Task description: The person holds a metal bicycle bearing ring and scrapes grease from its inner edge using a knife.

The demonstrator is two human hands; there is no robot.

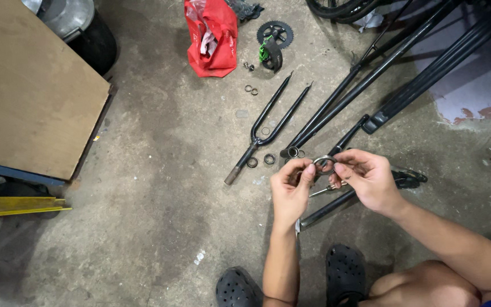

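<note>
Both hands hold a small metal ring [323, 161] between their fingertips, just above the concrete floor. My left hand [292, 187] pinches its left side, my right hand [367, 179] its right side. A thin metal tool [324, 191] pokes out under my right hand's fingers. Under the hands lies a black bicycle frame [370, 74], its open head tube [292, 152] close to the ring. A black bicycle fork [268, 122] lies to the left, with two small rings [261, 160] beside its crown.
A red bag [212, 35], a black chainring [275, 33] and more small rings [251, 90] lie further out. A brown board [29, 85] leans at the left over a dark bin [89, 34]. My black clogs [345, 273] stand at the bottom.
</note>
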